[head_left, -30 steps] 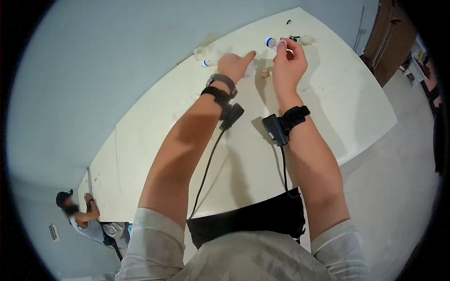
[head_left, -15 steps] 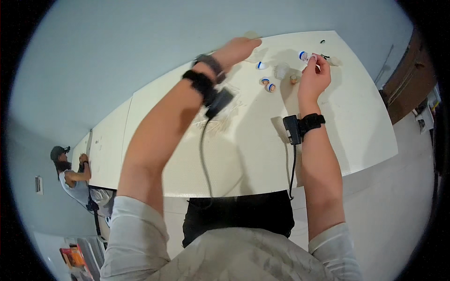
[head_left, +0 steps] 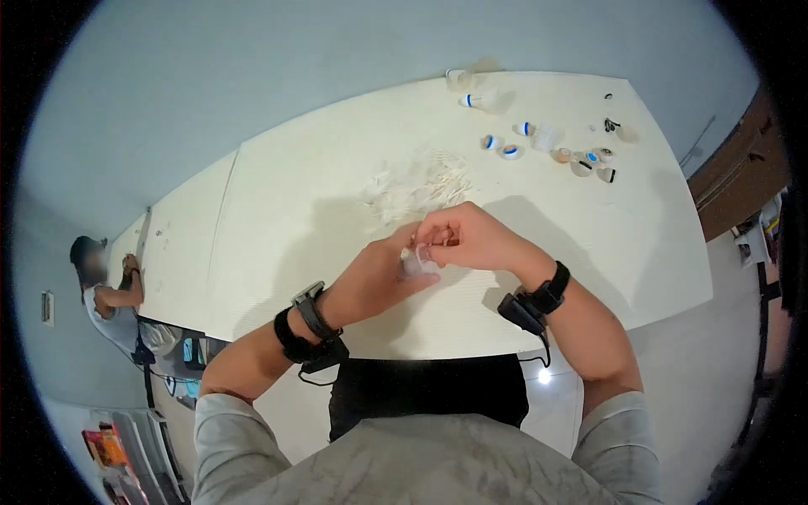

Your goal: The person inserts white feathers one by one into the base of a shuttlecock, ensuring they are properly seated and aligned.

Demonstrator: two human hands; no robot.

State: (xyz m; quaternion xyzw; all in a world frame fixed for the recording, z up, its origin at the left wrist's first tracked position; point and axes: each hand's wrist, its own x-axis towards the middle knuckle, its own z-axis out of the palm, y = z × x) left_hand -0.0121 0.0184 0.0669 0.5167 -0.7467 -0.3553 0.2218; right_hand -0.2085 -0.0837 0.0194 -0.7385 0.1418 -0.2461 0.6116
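Observation:
Over the near middle of the white table, my left hand (head_left: 370, 276) is closed around a small translucent container (head_left: 411, 265). My right hand (head_left: 478, 238) meets it from the right, thumb and fingers pinched at the container's rim. Whether a separate lid or piece sits in that pinch cannot be made out. Just beyond both hands lies a loose pile of thin white sticks (head_left: 446, 178), like cotton swabs.
Small white pieces with blue bands (head_left: 511, 152) stand farther right, beside a clear container (head_left: 547, 137). Several small round caps (head_left: 592, 156) and a dark clip-like item (head_left: 612, 125) lie beyond. A co-worker (head_left: 114, 295) works at the table's far left.
My left hand has come back from the far edge, and my right hand has left the far-right items. Both now meet at the translucent container near me. The blue-banded piece has left my right hand.

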